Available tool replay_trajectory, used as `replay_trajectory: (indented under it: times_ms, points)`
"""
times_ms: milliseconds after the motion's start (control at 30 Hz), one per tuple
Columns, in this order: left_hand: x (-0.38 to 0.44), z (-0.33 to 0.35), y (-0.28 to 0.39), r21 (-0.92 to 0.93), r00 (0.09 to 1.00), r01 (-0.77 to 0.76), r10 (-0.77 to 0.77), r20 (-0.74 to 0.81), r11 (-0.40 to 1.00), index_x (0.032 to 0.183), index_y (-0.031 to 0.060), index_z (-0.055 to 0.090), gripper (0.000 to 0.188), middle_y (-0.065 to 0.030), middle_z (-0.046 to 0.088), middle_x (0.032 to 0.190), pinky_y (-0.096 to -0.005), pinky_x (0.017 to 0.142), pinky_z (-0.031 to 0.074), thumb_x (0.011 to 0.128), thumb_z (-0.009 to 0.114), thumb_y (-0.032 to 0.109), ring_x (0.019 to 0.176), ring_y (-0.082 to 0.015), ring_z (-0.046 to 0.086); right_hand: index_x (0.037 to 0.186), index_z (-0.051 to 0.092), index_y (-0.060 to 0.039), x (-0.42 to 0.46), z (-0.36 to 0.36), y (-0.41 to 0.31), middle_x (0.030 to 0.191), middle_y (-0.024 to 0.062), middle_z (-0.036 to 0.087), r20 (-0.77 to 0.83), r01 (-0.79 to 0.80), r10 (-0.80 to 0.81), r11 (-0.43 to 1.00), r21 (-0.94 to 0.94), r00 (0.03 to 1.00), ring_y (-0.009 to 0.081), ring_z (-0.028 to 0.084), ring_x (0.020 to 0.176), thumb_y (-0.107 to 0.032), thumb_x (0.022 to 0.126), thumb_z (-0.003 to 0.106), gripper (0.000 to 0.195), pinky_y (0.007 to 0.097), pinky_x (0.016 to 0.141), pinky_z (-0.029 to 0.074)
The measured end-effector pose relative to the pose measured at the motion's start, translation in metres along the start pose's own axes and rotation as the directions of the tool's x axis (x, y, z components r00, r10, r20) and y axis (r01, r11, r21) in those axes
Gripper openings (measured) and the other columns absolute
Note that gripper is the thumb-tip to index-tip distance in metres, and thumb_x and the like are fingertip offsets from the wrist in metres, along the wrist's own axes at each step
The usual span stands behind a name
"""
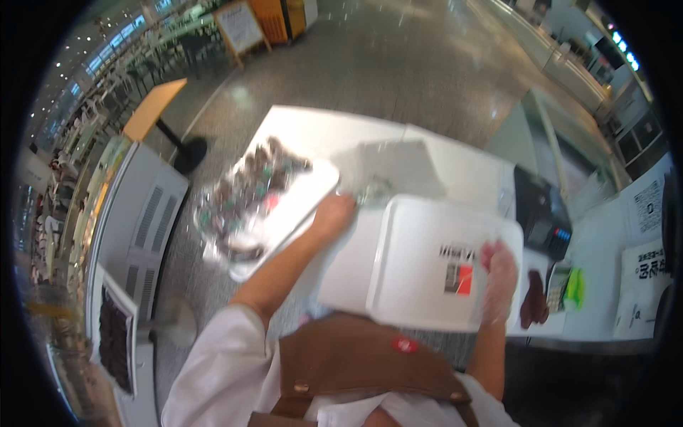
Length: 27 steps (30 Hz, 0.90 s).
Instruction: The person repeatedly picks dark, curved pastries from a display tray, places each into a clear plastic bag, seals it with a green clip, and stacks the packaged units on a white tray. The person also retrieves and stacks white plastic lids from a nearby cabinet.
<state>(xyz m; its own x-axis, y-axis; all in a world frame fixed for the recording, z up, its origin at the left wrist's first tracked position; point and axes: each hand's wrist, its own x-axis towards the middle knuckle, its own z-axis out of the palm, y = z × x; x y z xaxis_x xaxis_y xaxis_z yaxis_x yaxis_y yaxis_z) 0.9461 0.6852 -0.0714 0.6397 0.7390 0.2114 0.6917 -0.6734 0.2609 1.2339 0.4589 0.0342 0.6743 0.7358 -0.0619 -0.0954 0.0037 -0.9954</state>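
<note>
Bare and curled, my left hand [336, 212] is at the inner edge of a white tray [299, 213], beside a small clear plastic item [375, 191]; blur hides whether it grips anything. Several clear-wrapped items [256, 187] with green and brown contents crowd that tray's left part. My right hand [500, 272], in a clear plastic glove, lies over the right part of a second white tray [413, 256] that bears a printed logo. Its fingers look curled, and I cannot tell whether they hold something. The second tray shows no items on it.
The white table [331, 125] carries a black countertop device [541, 213], a dark brown object [533, 301], a keypad device [557, 288] and a bright green item [575, 288]. A display case [565, 144] stands at right. A white cabinet [155, 213] and a wooden-topped table [155, 109] stand left.
</note>
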Motion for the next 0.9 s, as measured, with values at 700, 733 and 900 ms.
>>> replay_trajectory:
  times_ms: [700, 733, 900]
  points:
    - [0.012, -0.044, -0.019, -0.251, 0.935, 0.061, 0.033, 0.354, 0.966, 0.087, 0.0010, 0.060, 0.021, -0.0166, 0.058, 0.100, -0.0422, 0.079, 0.045, 0.087, 0.048, 0.019, 0.090, -0.0344, 0.057, 0.121, 0.047, 0.0050, 0.021, 0.035, 0.004, 0.104, 0.0136, 0.060, 0.124, -0.105, 0.100, 0.994, 0.038, 0.987, 0.0176, 0.058, 0.090, -0.019, 0.091, 0.053, 0.039, 0.0262, 0.080, 0.046]
    - [0.010, -0.043, -0.021, -0.275, 0.936, 0.093, 0.010, 0.352, 0.957, 0.088, 0.0009, 0.060, 0.022, -0.0171, 0.058, 0.103, -0.0425, 0.081, 0.045, 0.088, 0.048, 0.019, 0.092, -0.0343, 0.057, 0.121, 0.047, 0.0049, 0.021, 0.037, 0.004, 0.104, 0.0135, 0.060, 0.132, -0.099, 0.093, 0.994, 0.041, 0.987, 0.0176, 0.058, 0.090, -0.021, 0.090, 0.054, 0.040, 0.0263, 0.080, 0.046]
    - [0.017, -0.068, -0.003, -0.244, 0.968, 0.228, -0.192, 0.163, 0.943, 0.087, 0.0038, 0.061, 0.018, -0.0160, 0.062, 0.092, -0.0421, 0.073, 0.047, 0.084, 0.053, 0.020, 0.085, -0.0331, 0.060, 0.120, 0.048, 0.0051, 0.026, 0.049, -0.005, 0.104, 0.0130, 0.060, 0.215, -0.002, 0.001, 1.000, 0.008, 0.977, 0.0175, 0.057, 0.093, -0.029, 0.090, 0.056, 0.046, 0.0280, 0.082, 0.045]
